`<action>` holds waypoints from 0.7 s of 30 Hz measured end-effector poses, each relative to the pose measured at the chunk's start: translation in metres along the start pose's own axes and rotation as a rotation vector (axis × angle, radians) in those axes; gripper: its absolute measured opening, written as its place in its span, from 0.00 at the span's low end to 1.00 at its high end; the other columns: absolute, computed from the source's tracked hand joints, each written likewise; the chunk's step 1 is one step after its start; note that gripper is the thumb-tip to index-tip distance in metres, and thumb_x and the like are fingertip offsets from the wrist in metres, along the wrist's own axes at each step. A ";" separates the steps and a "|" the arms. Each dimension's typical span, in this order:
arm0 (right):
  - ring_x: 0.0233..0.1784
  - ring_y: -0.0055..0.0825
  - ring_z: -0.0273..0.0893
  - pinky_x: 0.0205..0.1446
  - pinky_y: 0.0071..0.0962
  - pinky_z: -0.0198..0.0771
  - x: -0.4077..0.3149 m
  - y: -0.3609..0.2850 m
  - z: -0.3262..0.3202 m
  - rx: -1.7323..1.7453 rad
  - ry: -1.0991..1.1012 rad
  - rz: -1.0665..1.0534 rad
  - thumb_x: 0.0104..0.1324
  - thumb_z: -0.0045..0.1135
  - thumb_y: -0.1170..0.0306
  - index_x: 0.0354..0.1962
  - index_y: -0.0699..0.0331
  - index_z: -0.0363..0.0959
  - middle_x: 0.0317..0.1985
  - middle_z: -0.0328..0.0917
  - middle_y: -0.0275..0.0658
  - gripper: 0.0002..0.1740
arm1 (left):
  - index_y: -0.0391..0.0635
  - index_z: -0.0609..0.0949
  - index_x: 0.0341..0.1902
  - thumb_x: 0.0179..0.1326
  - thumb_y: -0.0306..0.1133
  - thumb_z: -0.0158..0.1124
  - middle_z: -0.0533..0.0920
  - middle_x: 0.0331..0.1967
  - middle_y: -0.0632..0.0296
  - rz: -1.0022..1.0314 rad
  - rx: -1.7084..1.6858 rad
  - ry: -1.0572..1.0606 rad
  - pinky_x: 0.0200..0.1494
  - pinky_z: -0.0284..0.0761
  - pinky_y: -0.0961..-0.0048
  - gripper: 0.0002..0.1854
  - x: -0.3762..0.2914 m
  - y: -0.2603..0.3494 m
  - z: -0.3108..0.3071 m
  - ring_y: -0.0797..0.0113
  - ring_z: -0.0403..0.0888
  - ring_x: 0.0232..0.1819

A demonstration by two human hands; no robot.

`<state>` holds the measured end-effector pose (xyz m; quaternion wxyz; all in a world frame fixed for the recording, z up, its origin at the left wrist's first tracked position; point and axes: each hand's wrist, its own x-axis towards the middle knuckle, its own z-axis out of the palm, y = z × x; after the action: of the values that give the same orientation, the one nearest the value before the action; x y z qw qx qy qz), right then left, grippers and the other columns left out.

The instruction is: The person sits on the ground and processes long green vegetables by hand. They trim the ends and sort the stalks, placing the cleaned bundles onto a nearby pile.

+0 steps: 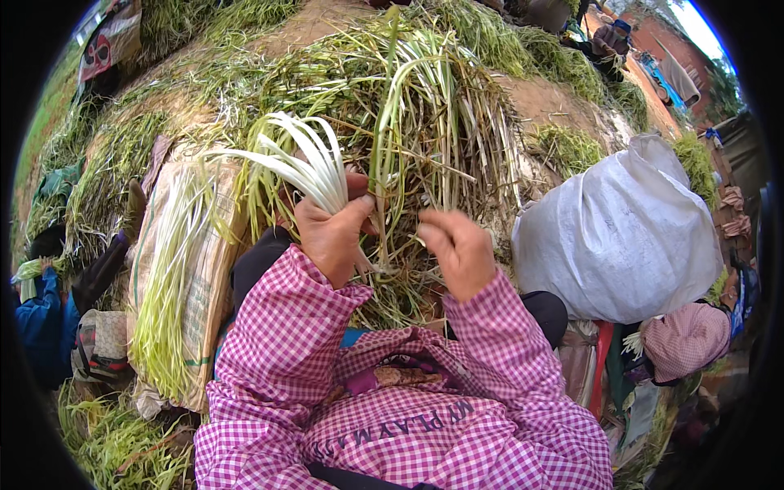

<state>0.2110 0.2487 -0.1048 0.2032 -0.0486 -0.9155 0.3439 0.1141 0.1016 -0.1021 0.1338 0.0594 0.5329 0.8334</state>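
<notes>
My left hand (334,236) is closed round a bunch of white stalks (315,168), their pale ends fanned out to the upper left. A green leafy stalk (383,131) stands upright beside its fingertips, with a rooty lower end. To the right of it is my right hand (456,248), slightly blurred, with fingers curled and a small pale scrap near the fingertips; its grip is not clear. In front of me lies a large heap of long green and dried stalks (453,116). At left, a bundle of white-and-yellow-green stalks (168,282) rests on a woven sack (202,331).
A bulging white woven sack (618,233) stands close on the right. A person in blue (46,324) is at the far left, a person in a checked garment (689,343) at the right, and another (612,40) farther off. More piles of green stalks (566,147) lie around.
</notes>
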 end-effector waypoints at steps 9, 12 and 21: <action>0.23 0.15 0.70 0.25 0.15 0.68 0.031 -0.021 0.045 1.049 0.299 0.433 0.59 0.55 0.74 0.30 0.67 0.74 0.22 0.75 0.33 0.04 | 0.33 0.76 0.40 0.48 0.19 0.62 0.79 0.26 0.59 -0.070 0.007 -0.057 0.25 0.74 0.78 0.13 -0.012 -0.008 0.006 0.73 0.76 0.23; 0.23 0.19 0.73 0.26 0.17 0.72 0.018 -0.015 0.041 1.045 0.345 0.427 0.61 0.52 0.75 0.27 0.68 0.73 0.23 0.76 0.36 0.05 | 0.33 0.76 0.40 0.49 0.19 0.62 0.79 0.26 0.59 -0.028 -0.014 0.030 0.24 0.74 0.78 0.13 -0.012 -0.008 0.005 0.72 0.77 0.24; 0.26 0.28 0.74 0.32 0.28 0.74 -0.064 0.023 0.039 -0.181 -0.499 0.227 0.63 0.50 0.67 0.29 0.68 0.73 0.26 0.75 0.41 0.12 | 0.34 0.75 0.39 0.51 0.18 0.59 0.80 0.28 0.56 0.031 -0.112 0.038 0.23 0.74 0.78 0.10 -0.004 0.001 -0.007 0.69 0.79 0.26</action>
<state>0.2523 0.2273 -0.1678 -0.0734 -0.0825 -0.9528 0.2827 0.1165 0.0937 -0.1039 0.1138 0.0442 0.4870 0.8649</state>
